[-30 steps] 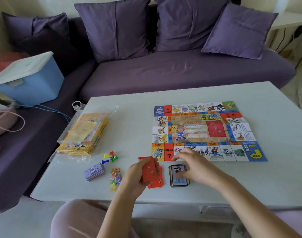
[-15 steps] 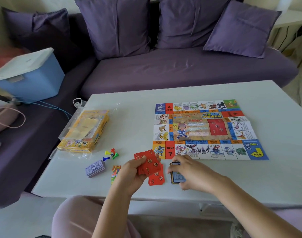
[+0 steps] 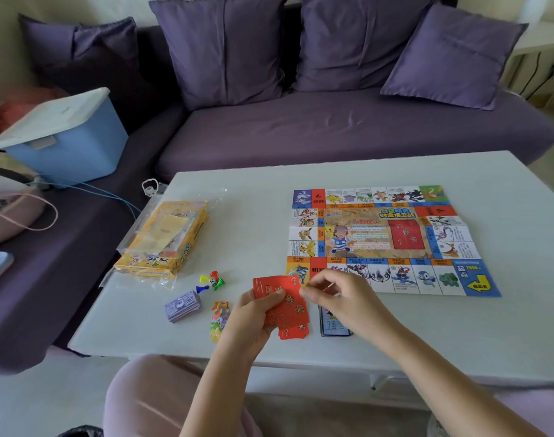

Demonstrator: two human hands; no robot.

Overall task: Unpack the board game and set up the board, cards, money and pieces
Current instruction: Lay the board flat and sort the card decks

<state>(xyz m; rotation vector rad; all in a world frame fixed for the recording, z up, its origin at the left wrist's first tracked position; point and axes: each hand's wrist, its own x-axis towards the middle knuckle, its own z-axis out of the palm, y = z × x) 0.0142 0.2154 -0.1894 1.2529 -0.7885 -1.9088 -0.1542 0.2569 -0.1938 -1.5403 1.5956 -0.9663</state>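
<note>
The colourful board (image 3: pixel 386 239) lies unfolded on the white table (image 3: pixel 256 225). My left hand (image 3: pixel 253 316) holds a fan of red cards (image 3: pixel 286 302) just above the table's near side. My right hand (image 3: pixel 341 298) pinches the top edge of those red cards. More red cards (image 3: pixel 294 332) lie under the fan. A dark blue card stack (image 3: pixel 334 324) sits on the table, partly hidden by my right wrist. Purple paper money (image 3: pixel 183 305), small coloured tokens (image 3: pixel 219 318) and plastic pawns with a die (image 3: pixel 212 281) lie to the left.
The yellow game box in its plastic wrap (image 3: pixel 163 241) sits at the table's left side. A purple sofa (image 3: pixel 332 130) with cushions runs behind the table. On the sofa stands a blue lidded bin (image 3: pixel 67 137).
My right hand left the dark blue card stack and came up to the red cards. My left hand raised the red fan slightly.
</note>
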